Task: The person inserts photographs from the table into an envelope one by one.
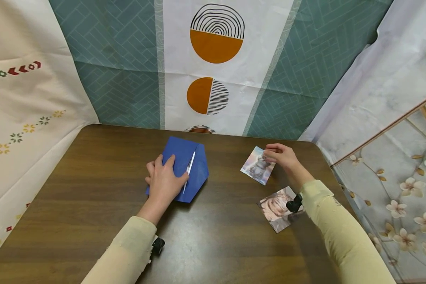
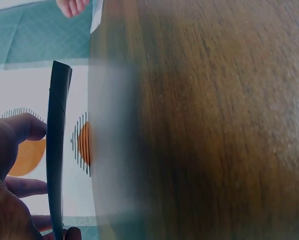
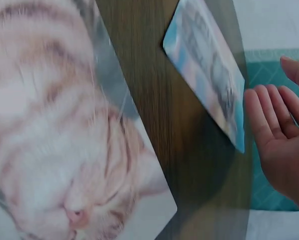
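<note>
In the head view my left hand (image 1: pixel 165 179) grips a blue envelope (image 1: pixel 198 173) whose flap side points right. A white sliver shows along its slit. Edge-on in the left wrist view, the envelope (image 2: pixel 57 145) has fingers (image 2: pixel 27 187) against one side and a fingertip round its lower edge. My right hand (image 1: pixel 284 156) hovers at the upper right corner of a pastel card (image 1: pixel 257 167) picturing a grey animal. Its fingers (image 3: pixel 269 107) are extended beside the card's edge, thumb apart; contact is unclear. A second card (image 1: pixel 275 207), with a sleeping striped kitten, lies below, partly under the right wrist.
The brown wooden table (image 1: pixel 213 244) runs back to a patterned cloth (image 1: pixel 127 98) hanging behind it. Printed cloths also hang at the left and right sides. A small black device (image 1: pixel 294 203) sits on the right wrist, another (image 1: pixel 157 246) on the left.
</note>
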`<state>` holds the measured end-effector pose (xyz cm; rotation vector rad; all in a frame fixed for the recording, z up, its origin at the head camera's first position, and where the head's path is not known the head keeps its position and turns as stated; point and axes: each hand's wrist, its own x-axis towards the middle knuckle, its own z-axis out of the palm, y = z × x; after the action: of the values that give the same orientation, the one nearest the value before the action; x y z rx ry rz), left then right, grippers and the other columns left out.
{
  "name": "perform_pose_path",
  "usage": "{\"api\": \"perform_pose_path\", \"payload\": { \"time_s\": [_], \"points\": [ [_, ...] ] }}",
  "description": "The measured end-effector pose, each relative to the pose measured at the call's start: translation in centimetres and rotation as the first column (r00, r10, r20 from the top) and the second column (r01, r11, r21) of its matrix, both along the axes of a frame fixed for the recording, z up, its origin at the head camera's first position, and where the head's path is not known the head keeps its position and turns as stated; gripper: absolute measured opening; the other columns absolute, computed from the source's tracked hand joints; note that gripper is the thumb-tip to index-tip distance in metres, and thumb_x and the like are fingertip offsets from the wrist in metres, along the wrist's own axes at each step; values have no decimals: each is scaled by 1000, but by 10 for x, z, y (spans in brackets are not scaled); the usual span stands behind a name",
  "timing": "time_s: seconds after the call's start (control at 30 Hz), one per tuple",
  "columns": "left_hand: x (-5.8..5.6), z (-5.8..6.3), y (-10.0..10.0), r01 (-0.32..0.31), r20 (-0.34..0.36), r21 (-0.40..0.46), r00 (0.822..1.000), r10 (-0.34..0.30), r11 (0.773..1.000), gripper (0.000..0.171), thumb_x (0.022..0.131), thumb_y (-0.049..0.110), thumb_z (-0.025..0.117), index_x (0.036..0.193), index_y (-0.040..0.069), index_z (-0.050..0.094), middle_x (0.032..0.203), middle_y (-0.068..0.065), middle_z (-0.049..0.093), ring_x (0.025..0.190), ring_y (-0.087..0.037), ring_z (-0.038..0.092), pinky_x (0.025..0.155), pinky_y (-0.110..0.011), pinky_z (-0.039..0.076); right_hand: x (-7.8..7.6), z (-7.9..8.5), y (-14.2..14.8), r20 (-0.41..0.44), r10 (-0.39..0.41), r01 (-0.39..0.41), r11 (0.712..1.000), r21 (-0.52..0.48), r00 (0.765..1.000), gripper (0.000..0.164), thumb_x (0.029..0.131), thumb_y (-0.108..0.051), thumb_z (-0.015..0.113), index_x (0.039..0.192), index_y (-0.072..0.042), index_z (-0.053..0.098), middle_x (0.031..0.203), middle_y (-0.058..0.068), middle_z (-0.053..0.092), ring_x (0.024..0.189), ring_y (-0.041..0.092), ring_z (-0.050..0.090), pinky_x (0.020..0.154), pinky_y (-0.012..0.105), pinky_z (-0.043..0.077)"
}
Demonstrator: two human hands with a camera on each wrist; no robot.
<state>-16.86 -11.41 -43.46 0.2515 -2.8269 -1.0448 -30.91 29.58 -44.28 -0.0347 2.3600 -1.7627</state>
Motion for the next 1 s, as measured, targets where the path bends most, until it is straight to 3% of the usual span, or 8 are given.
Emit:
{"api": "perform_pose_path", "payload": {
  "time_s": [0.1, 0.2, 0.27, 0.4, 0.53, 1.0],
  "points": [
    [0, 0, 0, 1, -1, -1, 1000, -1, 1000, 75, 93, 33, 76, 157, 2, 52, 166, -32, 31, 147, -54, 22, 101, -78, 33, -1, -1, 8, -57, -13, 21, 987, 156, 998, 59, 103, -15, 72, 150, 12, 50, 130, 17, 71, 103, 6, 69, 98, 28, 57],
    [0, 0, 0, -1, -2, -5, 1000, 1, 1000, 75, 93, 33, 77, 156, 2, 52, 166, -32, 31, 147, -54, 22, 101, -78, 34, -2, -1, 14, -108, 2, 33, 947, 319, 994, 57, 104, -19, 73, 150, 8, 54, 143, 27, 63, 113, 15, 67, 94, 22, 53],
    [-1, 0, -1, -2, -1, -7, 1000, 2, 1000, 75, 93, 33, 77, 156, 2, 52, 166, -32, 31, 147, -54, 23, 101, -78, 34, -3, -1, 17, -135, 17, 42, 905, 423, 991, 56, 103, -24, 74, 148, 6, 57, 144, 27, 63, 121, 27, 66, 96, 26, 53],
    [-1, -1, -1, -3, 6, -13, 1000, 3, 1000, 75, 93, 34, 76, 157, 2, 52, 166, -32, 30, 147, -54, 22, 102, -78, 33, -4, -4, 25, -159, 53, 42, 839, 542, 986, 57, 101, -28, 76, 145, 4, 60, 140, 27, 66, 129, 42, 63, 104, 48, 53],
    [-1, -1, -1, -1, 11, -15, 1000, 1, 1000, 76, 93, 34, 76, 157, 2, 52, 166, -32, 30, 147, -54, 22, 103, -78, 33, -5, -8, 30, -166, 70, 35, 828, 559, 984, 57, 101, -29, 76, 144, 5, 60, 138, 28, 66, 128, 44, 62, 107, 57, 49],
    [0, -4, -3, -4, 11, -27, 1000, 5, 1000, 75, 93, 35, 76, 156, 2, 53, 166, -33, 31, 146, -54, 23, 100, -80, 34, -5, -21, 40, -172, 54, 57, 813, 580, 984, 59, 99, -28, 79, 143, 6, 60, 137, 29, 64, 124, 44, 63, 107, 56, 50]
  ]
}}
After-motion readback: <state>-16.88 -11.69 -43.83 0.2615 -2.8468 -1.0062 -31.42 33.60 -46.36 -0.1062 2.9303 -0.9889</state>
